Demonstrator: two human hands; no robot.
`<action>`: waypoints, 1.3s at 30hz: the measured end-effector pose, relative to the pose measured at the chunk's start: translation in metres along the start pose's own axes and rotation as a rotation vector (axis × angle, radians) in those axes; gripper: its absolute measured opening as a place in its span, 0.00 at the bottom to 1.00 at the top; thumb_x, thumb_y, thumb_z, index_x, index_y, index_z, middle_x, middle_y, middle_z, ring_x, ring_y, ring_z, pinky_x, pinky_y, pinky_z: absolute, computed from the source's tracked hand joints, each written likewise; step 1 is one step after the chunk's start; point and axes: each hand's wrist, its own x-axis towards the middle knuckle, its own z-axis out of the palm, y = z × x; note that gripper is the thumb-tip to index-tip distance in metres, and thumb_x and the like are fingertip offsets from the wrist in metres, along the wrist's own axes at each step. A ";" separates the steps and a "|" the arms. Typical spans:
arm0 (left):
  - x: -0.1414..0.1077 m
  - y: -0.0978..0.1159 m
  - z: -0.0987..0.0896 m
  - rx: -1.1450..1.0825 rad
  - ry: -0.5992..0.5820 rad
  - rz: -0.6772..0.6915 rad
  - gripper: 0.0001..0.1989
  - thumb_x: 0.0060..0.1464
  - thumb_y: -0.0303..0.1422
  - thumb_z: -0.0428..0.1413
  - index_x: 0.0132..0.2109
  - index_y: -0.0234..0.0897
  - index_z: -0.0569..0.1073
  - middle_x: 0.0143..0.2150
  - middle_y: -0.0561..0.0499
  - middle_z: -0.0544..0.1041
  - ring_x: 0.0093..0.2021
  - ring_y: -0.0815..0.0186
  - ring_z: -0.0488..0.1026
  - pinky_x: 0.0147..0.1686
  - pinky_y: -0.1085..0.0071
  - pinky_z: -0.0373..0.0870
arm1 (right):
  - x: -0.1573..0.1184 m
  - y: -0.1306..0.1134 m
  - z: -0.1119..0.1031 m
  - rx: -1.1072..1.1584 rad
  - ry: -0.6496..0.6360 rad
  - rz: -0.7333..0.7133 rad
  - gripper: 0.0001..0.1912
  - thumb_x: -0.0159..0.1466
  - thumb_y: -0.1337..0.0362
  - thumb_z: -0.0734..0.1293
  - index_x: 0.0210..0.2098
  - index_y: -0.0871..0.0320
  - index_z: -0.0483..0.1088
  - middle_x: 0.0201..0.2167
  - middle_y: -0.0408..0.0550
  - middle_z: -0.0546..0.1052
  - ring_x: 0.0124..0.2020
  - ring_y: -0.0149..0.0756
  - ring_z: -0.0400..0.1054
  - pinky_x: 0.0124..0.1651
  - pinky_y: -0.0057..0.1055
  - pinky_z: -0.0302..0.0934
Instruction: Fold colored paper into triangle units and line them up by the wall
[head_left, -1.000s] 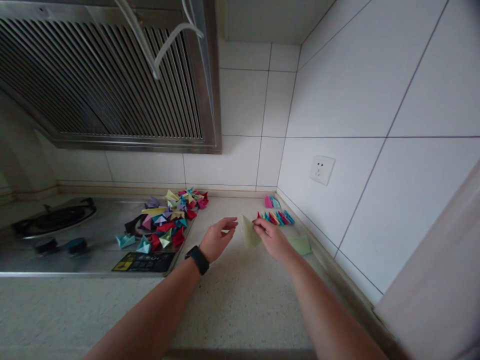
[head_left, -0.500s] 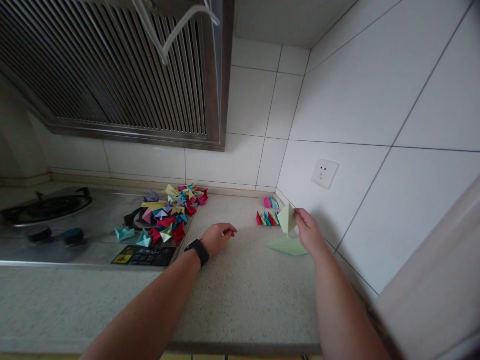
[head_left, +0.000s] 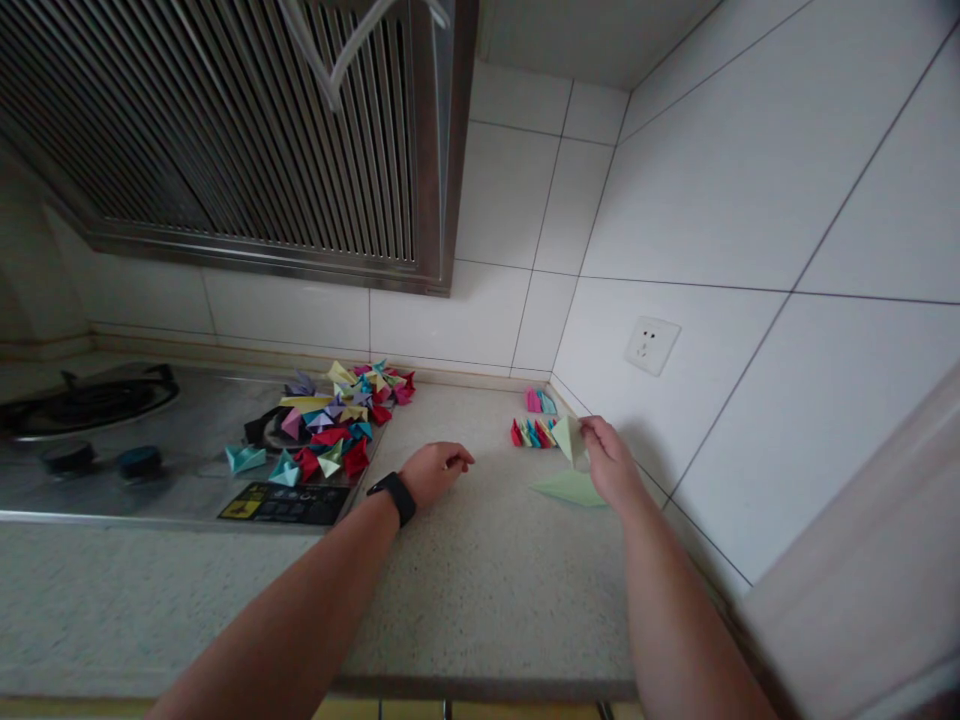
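Note:
Pinched in the fingers of my right hand (head_left: 611, 465) is a pale green folded paper piece (head_left: 567, 440), held up over the counter. Just below it lies a larger, flat pale green paper shape (head_left: 566, 488), partly hidden by that hand. Beside the held piece, a row of small folded paper pieces (head_left: 531, 433) in red, yellow and blue stands on the counter. Behind the row are pink and light blue folded papers (head_left: 540, 401). My left hand (head_left: 435, 473), with a black watch on the wrist, rests on the counter with curled fingers and nothing visible in them.
A heap of colourful origami pieces (head_left: 337, 415) covers the right part of the gas stove (head_left: 187, 500) and spills onto the counter (head_left: 480, 580). A range hood (head_left: 262, 265) hangs above. Tiled walls meet at the back right corner, with a socket (head_left: 652, 345) on the right one.
My right hand has lowered the pale green folded piece slightly, closer to the row's right end. My left hand stays in place. The view has shifted a little.

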 end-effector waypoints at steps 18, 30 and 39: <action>-0.002 0.005 -0.002 0.027 -0.116 0.038 0.14 0.53 0.28 0.48 0.40 0.39 0.77 0.34 0.51 0.78 0.35 0.67 0.72 0.37 0.74 0.65 | -0.012 -0.015 -0.007 -0.564 -0.243 -0.212 0.13 0.64 0.65 0.59 0.38 0.47 0.75 0.38 0.47 0.73 0.43 0.43 0.57 0.44 0.40 0.48; -0.004 0.008 -0.005 0.005 -0.166 0.008 0.14 0.52 0.29 0.48 0.40 0.40 0.78 0.33 0.52 0.78 0.33 0.67 0.72 0.35 0.74 0.65 | -0.020 0.008 0.002 -0.630 -0.294 -0.146 0.11 0.61 0.64 0.62 0.32 0.44 0.77 0.41 0.48 0.72 0.46 0.47 0.55 0.44 0.43 0.45; -0.004 0.004 -0.002 0.007 -0.167 0.010 0.14 0.53 0.30 0.48 0.40 0.40 0.78 0.33 0.52 0.78 0.32 0.67 0.72 0.34 0.74 0.65 | -0.026 0.014 0.005 -0.635 -0.426 -0.037 0.12 0.59 0.66 0.63 0.30 0.45 0.77 0.37 0.47 0.74 0.44 0.46 0.58 0.44 0.41 0.47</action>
